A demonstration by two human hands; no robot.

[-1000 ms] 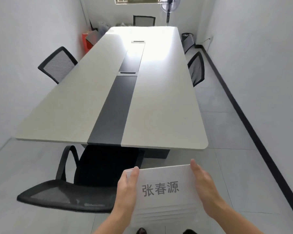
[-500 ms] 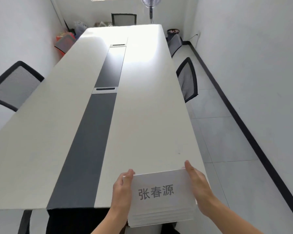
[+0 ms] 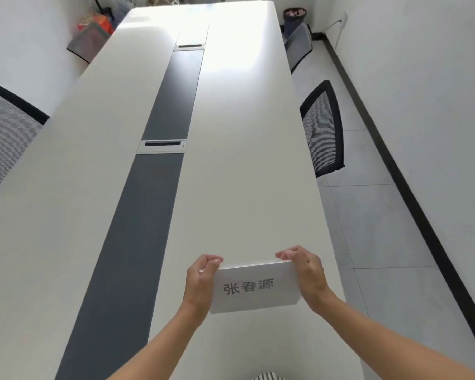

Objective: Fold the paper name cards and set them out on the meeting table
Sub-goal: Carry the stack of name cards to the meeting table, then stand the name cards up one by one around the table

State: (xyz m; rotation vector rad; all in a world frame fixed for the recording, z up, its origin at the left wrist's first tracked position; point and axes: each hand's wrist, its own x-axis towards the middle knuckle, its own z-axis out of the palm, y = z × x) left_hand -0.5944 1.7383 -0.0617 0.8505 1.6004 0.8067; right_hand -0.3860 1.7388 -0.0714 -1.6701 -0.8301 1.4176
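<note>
Moved forward over long white meeting table [image 3: 244,160]: white printed name-card stack [image 3: 254,287]; left hand [image 3: 200,283], right hand [image 3: 306,275] pinch its far corners, likely squaring edges before folding

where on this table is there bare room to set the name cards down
The white table top is bare on both sides of the dark strip: the right band up to the edge by the chair, and the left band. The one busy spot is the near end, where left hand and right hand hold the cards.
</note>
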